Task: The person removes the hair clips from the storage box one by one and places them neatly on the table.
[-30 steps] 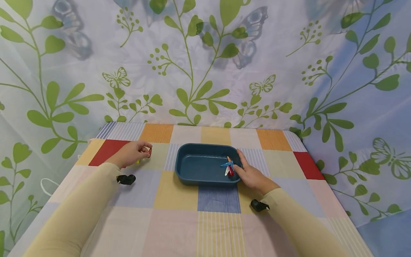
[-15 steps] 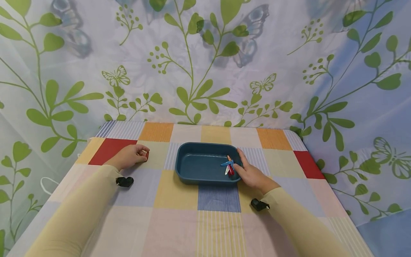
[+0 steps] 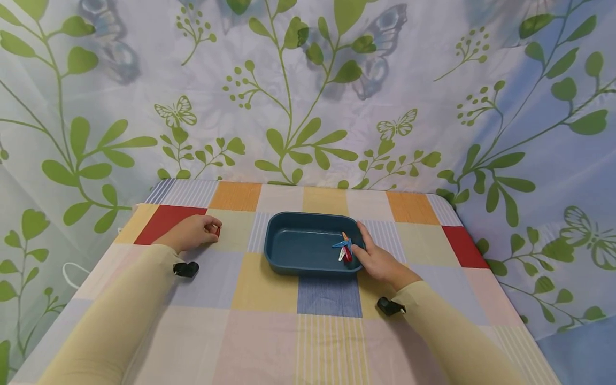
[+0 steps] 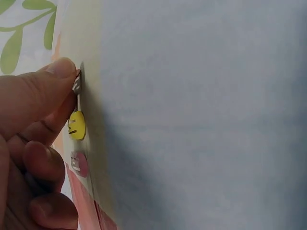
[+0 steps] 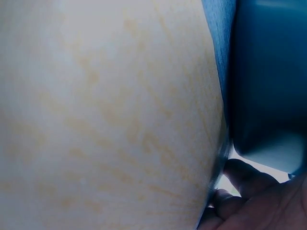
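Observation:
My left hand [image 3: 191,233], at the left of the table, pinches a small red snap hair clip [image 3: 218,231] between thumb and fingers, close over the cloth. In the left wrist view a metallic part of the pinched hair clip shows at the fingertips; a yellow hair clip [image 4: 76,125] and a pink hair clip [image 4: 79,164] lie beside the curled fingers. My right hand [image 3: 382,261] grips the right end of a dark blue rectangular tray [image 3: 304,271], thumb over the rim and fingers along its outer wall. Several hair clips [image 3: 345,247], blue, red, white and orange, lie inside near that thumb.
A patchwork cloth [image 3: 269,342] covers the table under the tray and both hands. Behind hangs a curtain [image 3: 308,96] with leaves and butterflies. A white cable [image 3: 74,275] loops at the left edge.
My left hand has drawn slightly left and lower over the cloth, the red hair clip still pinched. The yellow piece seen beside it earlier is now hidden in the head view. My right hand stays on the tray.

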